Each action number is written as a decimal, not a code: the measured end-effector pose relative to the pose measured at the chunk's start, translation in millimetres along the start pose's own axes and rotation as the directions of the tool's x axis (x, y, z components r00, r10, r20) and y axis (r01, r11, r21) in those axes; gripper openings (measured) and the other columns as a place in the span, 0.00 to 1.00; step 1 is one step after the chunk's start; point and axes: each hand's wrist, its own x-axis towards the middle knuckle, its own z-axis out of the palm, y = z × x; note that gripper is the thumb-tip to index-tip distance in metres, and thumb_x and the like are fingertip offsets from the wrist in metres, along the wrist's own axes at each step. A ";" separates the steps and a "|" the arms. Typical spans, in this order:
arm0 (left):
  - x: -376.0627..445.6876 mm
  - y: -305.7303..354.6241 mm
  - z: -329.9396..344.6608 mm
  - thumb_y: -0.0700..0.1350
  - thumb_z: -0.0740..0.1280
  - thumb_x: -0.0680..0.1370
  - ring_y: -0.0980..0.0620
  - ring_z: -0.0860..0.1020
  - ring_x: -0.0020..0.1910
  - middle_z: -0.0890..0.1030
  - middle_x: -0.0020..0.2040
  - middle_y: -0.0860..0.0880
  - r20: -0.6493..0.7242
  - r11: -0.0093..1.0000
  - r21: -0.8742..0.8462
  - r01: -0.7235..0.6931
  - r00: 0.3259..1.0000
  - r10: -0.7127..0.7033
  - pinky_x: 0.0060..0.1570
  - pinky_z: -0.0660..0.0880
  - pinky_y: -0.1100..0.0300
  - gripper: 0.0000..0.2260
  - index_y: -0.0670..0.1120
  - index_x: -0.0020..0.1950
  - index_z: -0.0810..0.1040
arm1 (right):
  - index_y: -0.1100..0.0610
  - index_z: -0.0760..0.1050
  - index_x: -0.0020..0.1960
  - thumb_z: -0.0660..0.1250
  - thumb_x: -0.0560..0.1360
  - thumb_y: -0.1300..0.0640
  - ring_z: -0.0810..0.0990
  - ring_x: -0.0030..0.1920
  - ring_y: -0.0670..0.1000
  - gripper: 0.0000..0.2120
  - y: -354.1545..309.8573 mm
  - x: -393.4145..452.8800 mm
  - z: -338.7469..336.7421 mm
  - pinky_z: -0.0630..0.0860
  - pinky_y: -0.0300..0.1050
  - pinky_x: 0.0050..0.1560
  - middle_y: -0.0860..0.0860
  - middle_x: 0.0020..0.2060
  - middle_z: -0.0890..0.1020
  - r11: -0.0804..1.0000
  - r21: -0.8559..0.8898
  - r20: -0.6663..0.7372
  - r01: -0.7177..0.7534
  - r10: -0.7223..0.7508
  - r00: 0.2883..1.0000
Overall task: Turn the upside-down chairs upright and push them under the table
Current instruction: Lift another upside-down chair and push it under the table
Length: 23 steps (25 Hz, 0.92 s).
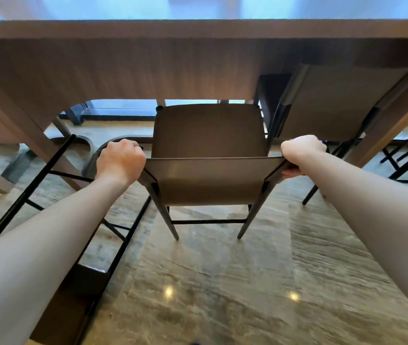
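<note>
My left hand (120, 161) and right hand (301, 153) grip the top corners of the upright chair's backrest (213, 180); it looks stiff and light enough to slide. Its seat (209, 130) sits partly under the table (123, 70).

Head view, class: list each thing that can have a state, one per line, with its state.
Middle chair: upright, seat partly under the table.
Right chair: upright, tucked under the table.
Left chair: tipped over, legs showing.
Left hand: grips the backrest corner.
Right hand: grips the other corner.
</note>
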 end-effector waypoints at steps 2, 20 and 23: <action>16.4 4.2 -0.7 0.43 0.56 0.76 0.45 0.70 0.36 0.73 0.34 0.48 0.010 1.000 -0.003 -0.009 1.000 0.009 0.32 0.62 0.58 0.13 0.47 0.37 0.77 | 0.64 0.73 0.40 0.60 0.71 0.61 0.82 0.23 0.58 0.06 -12.9 10.9 1.7 0.71 0.38 0.16 0.63 0.40 0.84 1.000 0.005 -0.004 -0.023 0.023 1.000; 109.2 30.8 13.2 0.43 0.55 0.79 0.43 0.73 0.42 0.77 0.42 0.43 0.015 0.999 0.047 0.018 1.000 -0.018 0.37 0.64 0.57 0.14 0.43 0.45 0.79 | 0.65 0.77 0.50 0.65 0.75 0.57 0.84 0.30 0.62 0.11 -81.7 88.3 15.4 0.84 0.50 0.34 0.61 0.34 0.76 0.999 -0.027 0.016 -0.038 0.038 0.999; 114.9 32.5 12.5 0.42 0.55 0.78 0.48 0.70 0.33 0.74 0.35 0.47 0.021 0.999 0.024 0.037 0.999 -0.037 0.32 0.62 0.59 0.12 0.45 0.40 0.77 | 0.65 0.73 0.46 0.66 0.75 0.57 0.84 0.31 0.64 0.09 -89.1 97.3 16.0 0.84 0.55 0.36 0.60 0.34 0.73 0.997 -0.065 0.048 -0.053 0.056 0.997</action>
